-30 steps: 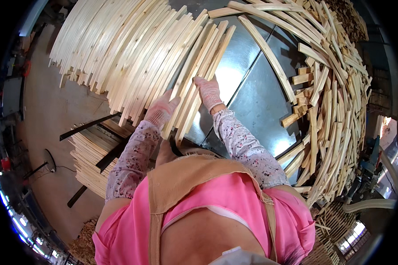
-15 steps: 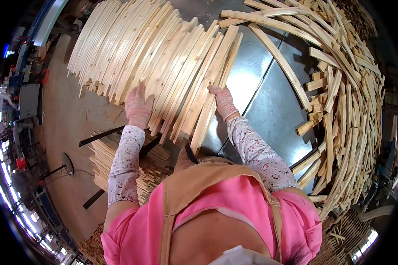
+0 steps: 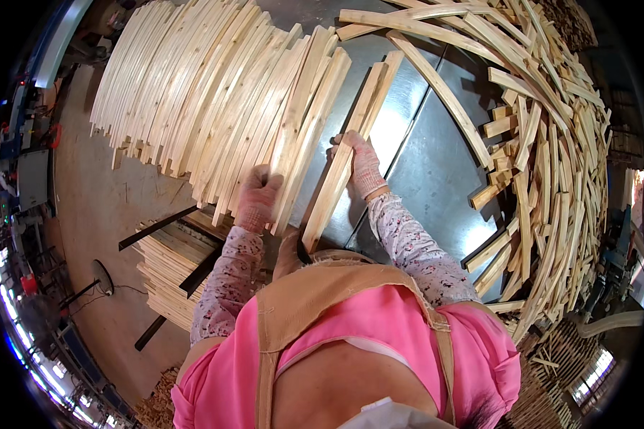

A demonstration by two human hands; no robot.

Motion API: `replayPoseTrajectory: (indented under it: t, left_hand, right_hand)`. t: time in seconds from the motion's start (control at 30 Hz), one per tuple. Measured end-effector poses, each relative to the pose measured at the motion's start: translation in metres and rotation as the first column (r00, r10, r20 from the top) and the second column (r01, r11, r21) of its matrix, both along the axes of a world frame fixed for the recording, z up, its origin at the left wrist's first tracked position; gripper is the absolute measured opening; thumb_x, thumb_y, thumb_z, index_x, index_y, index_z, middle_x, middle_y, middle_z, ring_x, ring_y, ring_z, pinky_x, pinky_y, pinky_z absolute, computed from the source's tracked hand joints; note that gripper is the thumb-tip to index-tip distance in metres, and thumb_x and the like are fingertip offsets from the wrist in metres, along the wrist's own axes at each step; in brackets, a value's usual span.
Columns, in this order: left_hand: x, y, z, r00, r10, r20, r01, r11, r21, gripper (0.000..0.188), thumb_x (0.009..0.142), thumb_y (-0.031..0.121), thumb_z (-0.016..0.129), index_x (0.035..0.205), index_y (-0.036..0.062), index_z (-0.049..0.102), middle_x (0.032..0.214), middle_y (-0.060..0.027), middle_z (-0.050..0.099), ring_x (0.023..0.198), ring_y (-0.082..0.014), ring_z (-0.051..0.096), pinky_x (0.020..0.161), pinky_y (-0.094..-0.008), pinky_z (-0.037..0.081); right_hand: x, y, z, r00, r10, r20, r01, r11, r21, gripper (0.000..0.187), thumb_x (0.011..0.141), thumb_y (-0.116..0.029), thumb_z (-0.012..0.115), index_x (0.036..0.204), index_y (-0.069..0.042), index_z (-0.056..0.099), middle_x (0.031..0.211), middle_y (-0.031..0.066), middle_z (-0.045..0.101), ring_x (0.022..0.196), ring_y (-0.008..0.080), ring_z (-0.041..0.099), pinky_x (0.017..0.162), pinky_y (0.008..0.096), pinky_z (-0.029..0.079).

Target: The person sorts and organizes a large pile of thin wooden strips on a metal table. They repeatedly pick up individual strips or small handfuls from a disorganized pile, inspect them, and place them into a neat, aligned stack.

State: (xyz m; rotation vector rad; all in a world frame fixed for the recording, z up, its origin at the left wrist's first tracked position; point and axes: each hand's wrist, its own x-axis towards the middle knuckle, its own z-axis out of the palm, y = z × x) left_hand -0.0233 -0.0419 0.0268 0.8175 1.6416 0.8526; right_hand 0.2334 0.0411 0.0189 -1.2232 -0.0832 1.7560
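A long row of pale wooden strips (image 3: 186, 93) lies side by side on the shiny metal table (image 3: 429, 186). At the row's right end, my left hand (image 3: 256, 200), in a pinkish work glove, has its fingers curled against the near part of a wooden strip (image 3: 288, 136). My right hand (image 3: 365, 164), gloved too, grips a pair of wooden strips (image 3: 329, 196) standing apart from the row. A gap of bare metal shows between that pair and the row. The right fingertips are partly hidden round the strips' left side.
A big jumbled heap of wooden strips (image 3: 558, 179) covers the table's right side; one long strip (image 3: 444, 100) juts from it toward the middle. Below the table at left, more strips are stacked (image 3: 168, 264) beside black bars (image 3: 154, 229). A round-topped stand (image 3: 103, 277) is on the floor.
My left hand has shifted right along the row to its right end. The pair of strips at my right hand has come apart from the row, leaving a gap.
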Motion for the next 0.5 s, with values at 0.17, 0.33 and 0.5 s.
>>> replayPoseTrajectory:
  t: [0.17, 0.33, 0.5]
  left_hand:
    - [-0.019, 0.012, 0.016, 0.984, 0.117, 0.133, -0.119, 0.993, 0.008, 0.022, 0.101, 0.014, 0.075, 0.121, 0.0060, 0.068, 0.098, 0.0016, 0.071, 0.084, -0.0080, 0.061, 0.075, -0.0266, 0.054]
    - [-0.080, 0.023, 0.016, 0.993, 0.094, 0.071, -0.098, 0.994, 0.050, 0.022, 0.101, 0.016, 0.078, 0.118, 0.0051, 0.071, 0.097, 0.0011, 0.072, 0.087, -0.0093, 0.064, 0.079, -0.0258, 0.054]
    - [-0.174, 0.076, 0.053, 0.958, 0.020, -0.287, 0.026, 0.988, 0.155, 0.044, 0.102, 0.031, 0.074, 0.138, 0.0074, 0.070, 0.108, -0.0109, 0.076, 0.100, -0.0223, 0.070, 0.088, -0.0361, 0.058]
  right_hand:
    - [-0.015, 0.016, 0.004, 0.994, 0.062, 0.094, -0.068, 0.996, 0.055, 0.036, 0.098, -0.033, 0.069, 0.113, 0.000, 0.064, 0.095, 0.0134, 0.069, 0.076, 0.0262, 0.070, 0.069, 0.0427, 0.061]
    - [-0.035, 0.035, -0.001, 0.966, 0.043, 0.254, -0.092, 0.979, 0.182, 0.036, 0.106, -0.035, 0.063, 0.113, 0.000, 0.066, 0.092, 0.0154, 0.073, 0.078, 0.0279, 0.072, 0.073, 0.0434, 0.063]
    - [-0.031, 0.037, 0.003, 0.995, 0.051, 0.090, -0.068, 0.979, 0.192, 0.033, 0.108, -0.033, 0.061, 0.116, -0.001, 0.065, 0.092, 0.0156, 0.074, 0.079, 0.0273, 0.074, 0.074, 0.0422, 0.064]
